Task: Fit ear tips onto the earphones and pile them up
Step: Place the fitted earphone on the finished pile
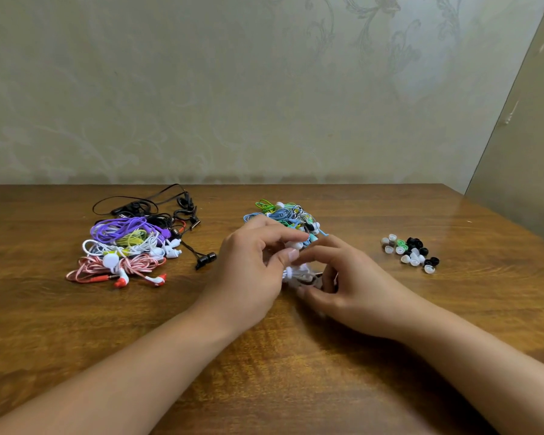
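My left hand (252, 271) and my right hand (346, 287) meet at the table's middle around a white earphone (296, 245) and its bundled white cable (291, 274). My left thumb and fingers pinch the white earbud. My right fingers curl over the cable bundle below it. A pile of blue, green and white earphones (283, 215) lies just behind my hands. Another pile of purple, yellow, white, pink and black earphones (129, 243) lies to the left. Loose ear tips (410, 251), white, black and green, are scattered to the right.
The wooden table (264, 356) runs to a wallpapered wall at the back. Its right edge slants away at the far right. A black earphone (206, 260) lies apart between the left pile and my left hand.
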